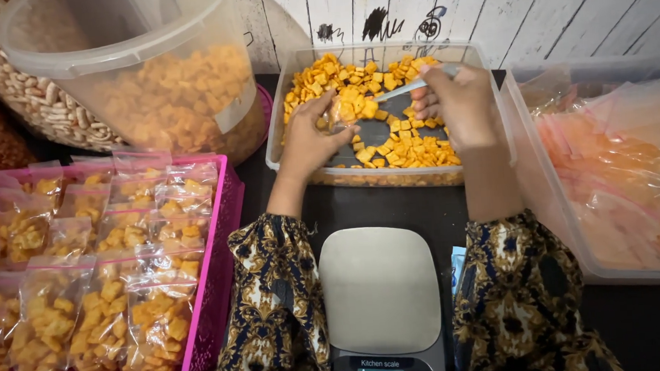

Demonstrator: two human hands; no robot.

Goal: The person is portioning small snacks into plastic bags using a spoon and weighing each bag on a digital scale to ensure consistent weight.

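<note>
— What do the hands hold?
— The left hand (309, 138) pinches a small clear bag (339, 113) over the clear tub (390, 176) of orange crackers (407, 150); the right hand's (457, 103) fingers grip a spoon (415, 85) at the bag's mouth.
— And nearby?
— A kitchen scale (381, 296) on the worktop.

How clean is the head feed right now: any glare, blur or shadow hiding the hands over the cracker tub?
Head view: light is even and soft, both hands sharp; left hand holds a small clear bag, right hand a pale scoop; the big round tub at top left is near and slightly soft; mild sheen on the scale; frame edges bow a little; the table is dark.
</note>
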